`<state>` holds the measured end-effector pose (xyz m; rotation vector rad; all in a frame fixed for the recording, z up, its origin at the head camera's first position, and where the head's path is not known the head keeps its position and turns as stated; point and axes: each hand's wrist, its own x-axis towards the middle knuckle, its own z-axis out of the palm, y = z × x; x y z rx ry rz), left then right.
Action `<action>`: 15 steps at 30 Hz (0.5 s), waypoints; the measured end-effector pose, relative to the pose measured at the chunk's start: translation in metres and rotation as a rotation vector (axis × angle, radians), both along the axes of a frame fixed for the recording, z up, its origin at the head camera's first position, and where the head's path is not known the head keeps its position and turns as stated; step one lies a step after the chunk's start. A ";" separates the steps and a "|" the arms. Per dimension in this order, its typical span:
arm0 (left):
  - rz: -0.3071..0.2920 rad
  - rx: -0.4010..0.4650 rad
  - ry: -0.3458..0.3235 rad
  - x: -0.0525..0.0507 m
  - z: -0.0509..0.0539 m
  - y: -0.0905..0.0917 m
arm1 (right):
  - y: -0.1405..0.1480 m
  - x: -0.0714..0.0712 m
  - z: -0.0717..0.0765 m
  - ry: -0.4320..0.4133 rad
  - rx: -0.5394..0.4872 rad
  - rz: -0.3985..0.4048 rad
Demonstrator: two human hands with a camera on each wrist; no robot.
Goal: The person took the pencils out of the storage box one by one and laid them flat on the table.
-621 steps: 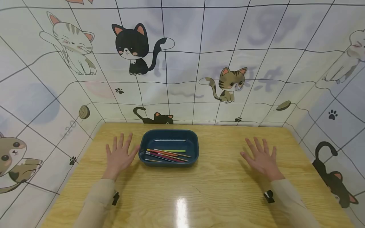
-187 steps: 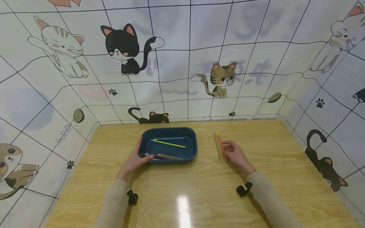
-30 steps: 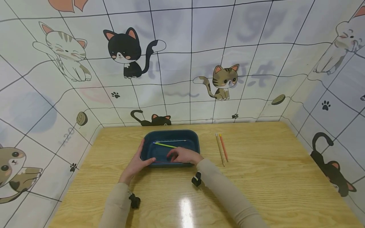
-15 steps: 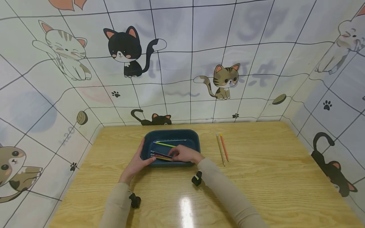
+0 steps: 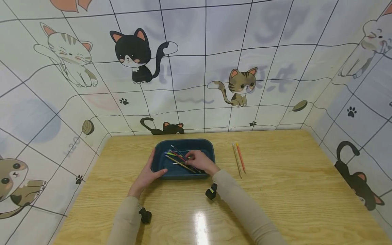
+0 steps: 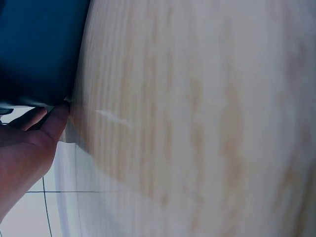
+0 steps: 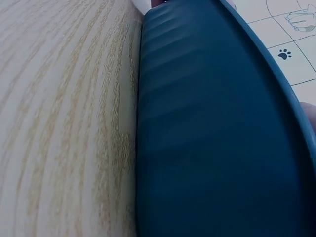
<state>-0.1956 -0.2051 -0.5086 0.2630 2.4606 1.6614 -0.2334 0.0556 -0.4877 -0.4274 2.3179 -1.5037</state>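
A dark blue tray (image 5: 159, 175) stands on the table, with several thin pencils (image 5: 180, 163) lying crossed inside. The left hand (image 5: 147, 175) grips the tray's left end, its thumb over the front rim; in the left wrist view that hand (image 6: 34, 143) touches the tray (image 6: 39, 49) at a corner. Inside the tray, the right hand (image 5: 200, 161) has its fingers curled on dark and red pencils; its fingertips are partly hidden. The right wrist view shows mainly the tray's outer wall (image 7: 212, 123), which hides the pencils.
On the wooden table (image 5: 275, 180), right of the tray, an orange pencil (image 5: 240, 157) and a light brown pencil (image 5: 237, 160) lie side by side. A cloth (image 5: 190, 78) printed with cats and grid lines rises behind and beside the table.
The right hand has shifted slightly back in the tray, and the pencils that lay bunched along the front are now spread and crossed farther back. The left hand has stayed at the tray's end.
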 end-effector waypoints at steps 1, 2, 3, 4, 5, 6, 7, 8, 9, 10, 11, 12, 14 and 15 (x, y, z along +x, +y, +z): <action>-0.002 0.002 -0.001 0.000 0.000 0.000 | 0.000 0.000 0.000 0.004 0.002 -0.007; -0.004 0.002 -0.003 0.000 0.000 0.000 | 0.000 0.000 0.000 0.012 0.004 -0.010; -0.005 0.002 -0.003 -0.001 0.000 0.000 | 0.001 0.000 0.000 0.020 0.008 -0.015; -0.004 0.002 -0.005 -0.001 0.000 0.000 | 0.001 0.001 0.001 0.030 0.013 -0.019; -0.004 0.003 -0.006 -0.001 0.000 0.000 | 0.001 0.001 0.001 0.042 0.016 -0.023; -0.003 0.002 -0.007 -0.001 0.000 0.000 | 0.002 0.001 0.001 0.056 0.021 -0.024; -0.003 0.000 -0.007 -0.001 0.000 0.000 | 0.002 0.001 0.001 0.069 0.024 -0.025; -0.002 -0.003 -0.007 -0.002 0.000 0.000 | 0.003 0.001 0.001 0.083 0.028 -0.026; -0.001 -0.004 -0.007 -0.002 0.000 0.000 | 0.003 0.002 0.001 0.094 0.030 -0.027; 0.000 -0.007 -0.008 -0.002 0.000 0.001 | 0.004 0.002 0.001 0.106 0.032 -0.026; 0.000 -0.005 -0.010 -0.002 0.000 0.001 | 0.004 0.002 0.001 0.118 0.033 -0.025; -0.001 0.002 -0.015 -0.002 0.001 0.001 | 0.004 0.002 0.001 0.131 0.033 -0.024; -0.001 0.019 -0.027 0.000 0.006 0.002 | 0.004 0.003 0.003 0.157 0.041 -0.021; -0.004 0.028 -0.034 0.002 0.010 0.002 | 0.005 0.003 0.004 0.178 0.050 -0.020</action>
